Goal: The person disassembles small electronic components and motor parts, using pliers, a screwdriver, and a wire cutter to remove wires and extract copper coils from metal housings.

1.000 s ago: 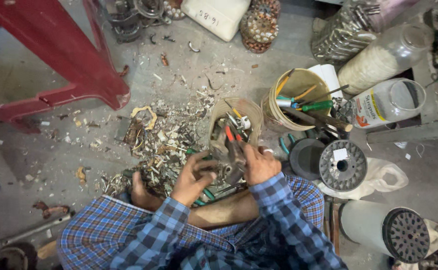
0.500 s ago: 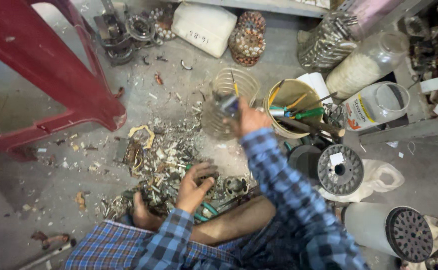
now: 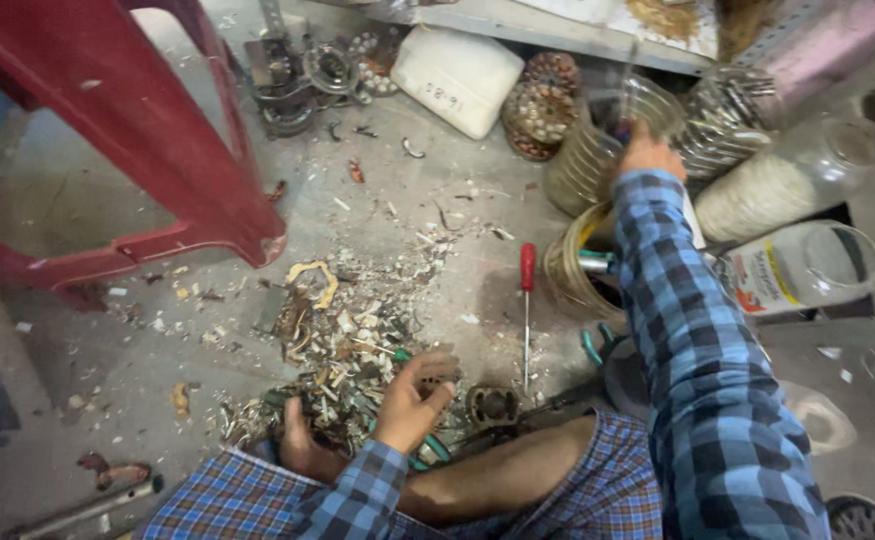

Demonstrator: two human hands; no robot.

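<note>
Right hand (image 3: 649,152) closed on clear plastic jar (image 3: 607,140), held out over the floor near the shelf; left hand (image 3: 412,400) loosely curled on scrap pile (image 3: 347,350); red-handled screwdriver (image 3: 526,300) lies between; jar-shifting step, I judge; steady set-down needed.

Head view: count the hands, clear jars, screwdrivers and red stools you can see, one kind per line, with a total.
Hands: 2, left hand, right hand
Clear jars: 3, held jar, pale-filled jar, labelled jar
Red-handled screwdriver: 1
Red stool: 1
Total: 7
</note>
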